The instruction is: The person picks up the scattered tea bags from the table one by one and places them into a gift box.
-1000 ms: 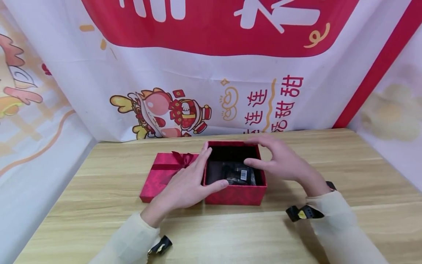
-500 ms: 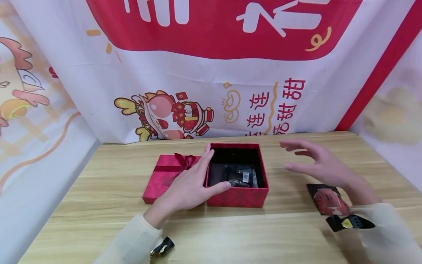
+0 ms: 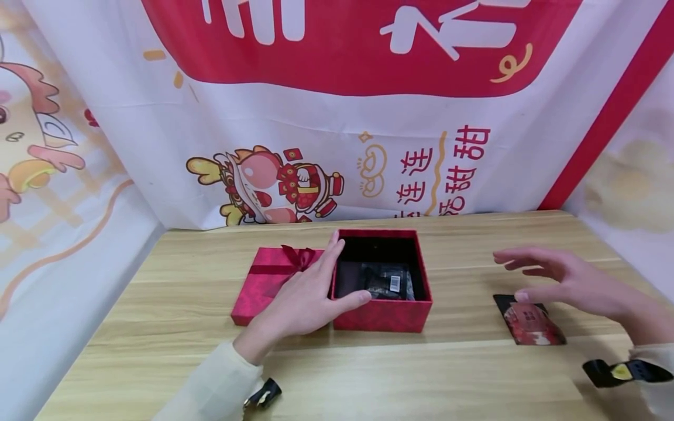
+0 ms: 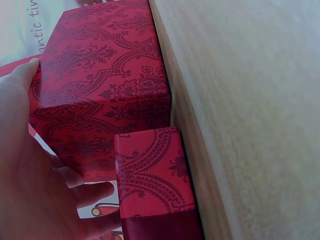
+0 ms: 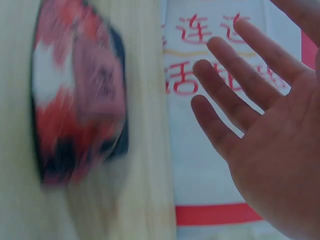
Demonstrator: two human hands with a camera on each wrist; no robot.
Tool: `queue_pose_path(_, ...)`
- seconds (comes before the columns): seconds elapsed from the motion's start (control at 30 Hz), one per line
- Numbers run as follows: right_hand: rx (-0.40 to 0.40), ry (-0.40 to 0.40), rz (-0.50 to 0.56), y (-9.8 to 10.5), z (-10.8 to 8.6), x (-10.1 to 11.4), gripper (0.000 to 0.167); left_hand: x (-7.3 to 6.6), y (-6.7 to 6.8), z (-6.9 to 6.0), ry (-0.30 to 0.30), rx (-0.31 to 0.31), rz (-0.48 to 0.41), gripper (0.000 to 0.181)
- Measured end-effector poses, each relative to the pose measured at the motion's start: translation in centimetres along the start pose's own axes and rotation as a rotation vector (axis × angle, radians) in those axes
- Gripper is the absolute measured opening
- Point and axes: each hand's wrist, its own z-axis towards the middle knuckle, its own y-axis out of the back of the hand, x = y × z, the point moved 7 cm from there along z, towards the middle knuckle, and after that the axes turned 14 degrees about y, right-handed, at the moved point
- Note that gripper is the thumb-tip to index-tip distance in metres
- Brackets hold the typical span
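An uncovered red patterned gift box stands on the table, with black packets inside; one bears a barcode label. My left hand rests against the box's left side, its fingers fairly straight along the wall and its thumb at the front rim. In the left wrist view, the thumb lies at the edge of the gift box. My right hand holds nothing and hovers over a red-and-black packet lying on the table. Its fingers are spread in the right wrist view, apart from the packet.
Left of the box lies its red lid with a dark red ribbon bow, partly behind my left hand. The wooden table meets a printed white-and-red cloth at the back. Cloth also hangs at both sides.
My right hand has moved from the box rightward, toward the table's right side. The red-and-black packet, first hidden, now shows on the table beneath it. My left hand stays at the box.
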Motion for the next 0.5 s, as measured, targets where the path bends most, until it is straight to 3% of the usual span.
queue_pose_path(0.37,0.101,-0.062,-0.066,-0.3,-3.2,-3.5,0.066,0.2,-0.1,0.1,0.006,-0.001,0.002,0.111)
queue_pose_path(0.5,0.119,0.016,-0.062,-0.9,-3.2,-4.0,0.071,0.2,-0.1,0.1,0.008,-0.003,0.000,0.111)
